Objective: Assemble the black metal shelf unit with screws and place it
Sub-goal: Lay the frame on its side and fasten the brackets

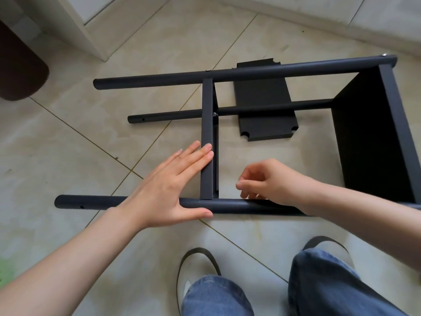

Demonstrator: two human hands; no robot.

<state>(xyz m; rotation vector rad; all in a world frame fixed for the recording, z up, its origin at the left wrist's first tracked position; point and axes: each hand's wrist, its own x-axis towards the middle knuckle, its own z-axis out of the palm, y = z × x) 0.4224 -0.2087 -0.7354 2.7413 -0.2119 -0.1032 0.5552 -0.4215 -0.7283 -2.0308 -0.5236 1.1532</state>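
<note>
Shelf unit (250, 74) lies on its side on the tiled floor (68, 137) so the joints are reachable, the left hand (168, 192) pressing with straight fingers to steady the middle shelf (206, 124), while the right hand (266, 181) curls its fingertips near the front pole (91, 202), perhaps pinching a screw I cannot see.

Beige floor tiles (68, 137) are spreading across the whole view, thin dark grout lines running diagonally between them. A dark brown rounded object (20, 71) is sitting at the far left edge (what it is cannot be told). A white wall corner (91, 39) is standing just beside it. Something pale green (5, 271) is peeking in at the lower left. Blue jeans (323, 290) are covering both knees, above two grey-rimmed slippers (196, 267).
</note>
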